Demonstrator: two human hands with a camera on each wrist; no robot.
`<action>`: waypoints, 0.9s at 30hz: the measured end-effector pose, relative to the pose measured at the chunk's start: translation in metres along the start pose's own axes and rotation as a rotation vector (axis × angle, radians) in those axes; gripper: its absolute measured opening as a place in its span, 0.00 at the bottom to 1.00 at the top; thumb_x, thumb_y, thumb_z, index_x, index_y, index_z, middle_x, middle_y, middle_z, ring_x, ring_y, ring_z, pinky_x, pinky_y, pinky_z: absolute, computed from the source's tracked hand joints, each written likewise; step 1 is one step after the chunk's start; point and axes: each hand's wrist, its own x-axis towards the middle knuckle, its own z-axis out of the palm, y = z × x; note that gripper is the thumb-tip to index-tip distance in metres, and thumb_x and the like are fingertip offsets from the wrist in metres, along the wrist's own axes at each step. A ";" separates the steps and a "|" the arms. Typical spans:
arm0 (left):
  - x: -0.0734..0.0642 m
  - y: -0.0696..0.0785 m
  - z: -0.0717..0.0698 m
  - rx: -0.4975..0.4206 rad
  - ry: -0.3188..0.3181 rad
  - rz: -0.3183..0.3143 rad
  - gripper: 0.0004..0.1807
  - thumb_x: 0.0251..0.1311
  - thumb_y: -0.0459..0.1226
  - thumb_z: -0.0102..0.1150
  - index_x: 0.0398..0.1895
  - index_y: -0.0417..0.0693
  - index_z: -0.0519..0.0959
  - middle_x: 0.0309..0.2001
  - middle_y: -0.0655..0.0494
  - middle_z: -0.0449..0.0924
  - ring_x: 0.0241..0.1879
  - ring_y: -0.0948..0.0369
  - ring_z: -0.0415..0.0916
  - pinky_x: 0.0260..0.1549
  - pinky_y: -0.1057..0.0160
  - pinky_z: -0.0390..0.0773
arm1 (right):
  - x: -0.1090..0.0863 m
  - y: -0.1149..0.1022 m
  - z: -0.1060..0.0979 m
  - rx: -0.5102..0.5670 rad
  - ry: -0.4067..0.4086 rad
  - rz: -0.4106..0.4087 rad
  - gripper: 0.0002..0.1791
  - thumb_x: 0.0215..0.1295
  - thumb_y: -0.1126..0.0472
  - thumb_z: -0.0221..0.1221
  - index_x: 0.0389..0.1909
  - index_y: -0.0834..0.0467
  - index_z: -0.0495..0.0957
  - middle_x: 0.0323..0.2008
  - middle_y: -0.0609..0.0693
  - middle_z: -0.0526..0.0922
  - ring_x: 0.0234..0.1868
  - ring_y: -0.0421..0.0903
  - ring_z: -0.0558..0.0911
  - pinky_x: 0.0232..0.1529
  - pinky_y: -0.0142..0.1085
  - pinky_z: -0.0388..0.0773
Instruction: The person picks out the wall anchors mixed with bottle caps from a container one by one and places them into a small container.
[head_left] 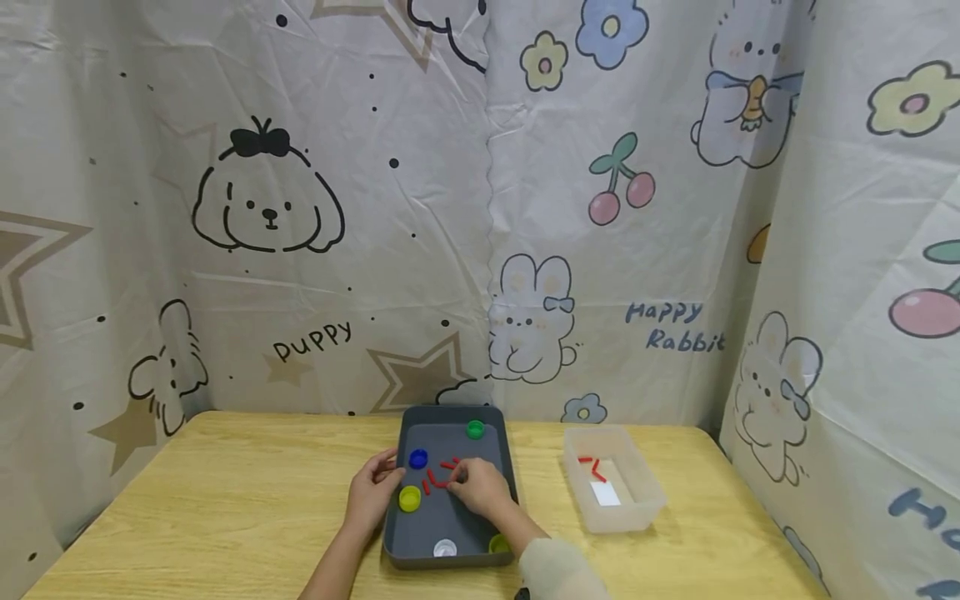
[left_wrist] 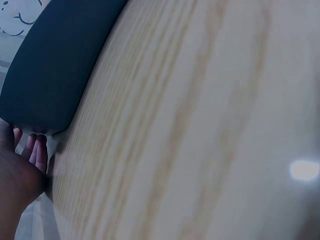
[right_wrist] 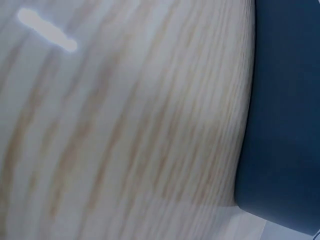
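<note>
A dark grey tray (head_left: 453, 408) stands on the table, and short red sticks (head_left: 426, 487) lie in its middle. My left hand (head_left: 372, 492) holds the tray's left rim, thumb near the top edge; in the left wrist view its fingers touch the tray's outer wall. Over the tray, my right hand (head_left: 480, 487) pinches at the end of a red stick (head_left: 441, 484); its fingertips partly hide it. Around the sticks sit a blue cap (head_left: 418, 458), a yellow cap (head_left: 409, 498), a green cap (head_left: 476, 429), a clear cap (head_left: 445, 547) and a yellow-green cap (head_left: 498, 544), partly covered by my forearm.
To the tray's right stands a translucent plastic box (head_left: 626, 521) with a few red sticks (head_left: 598, 472) and a white label (head_left: 605, 493) in it. The wooden table (head_left: 247, 500) meets a printed curtain (head_left: 420, 275) at the back and sides.
</note>
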 end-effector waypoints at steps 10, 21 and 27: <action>0.000 -0.001 0.000 0.006 -0.001 -0.005 0.22 0.60 0.34 0.58 0.58 0.38 0.72 0.51 0.37 0.76 0.47 0.52 0.77 0.44 0.61 0.79 | -0.003 0.001 -0.001 0.010 -0.003 -0.016 0.04 0.56 0.59 0.63 0.25 0.53 0.80 0.21 0.43 0.76 0.21 0.39 0.69 0.21 0.32 0.65; 0.000 0.000 0.001 0.005 0.009 -0.005 0.22 0.59 0.33 0.58 0.58 0.38 0.73 0.51 0.37 0.76 0.47 0.51 0.77 0.44 0.62 0.78 | -0.008 -0.004 -0.020 0.015 -0.002 -0.059 0.02 0.56 0.59 0.62 0.27 0.53 0.81 0.19 0.41 0.72 0.19 0.37 0.67 0.19 0.29 0.63; 0.001 -0.001 0.001 0.009 0.011 -0.002 0.22 0.59 0.33 0.58 0.57 0.38 0.73 0.50 0.37 0.77 0.47 0.51 0.77 0.43 0.64 0.78 | -0.011 -0.001 -0.033 0.008 0.016 -0.095 0.03 0.56 0.59 0.62 0.27 0.54 0.81 0.18 0.41 0.71 0.19 0.36 0.66 0.19 0.28 0.62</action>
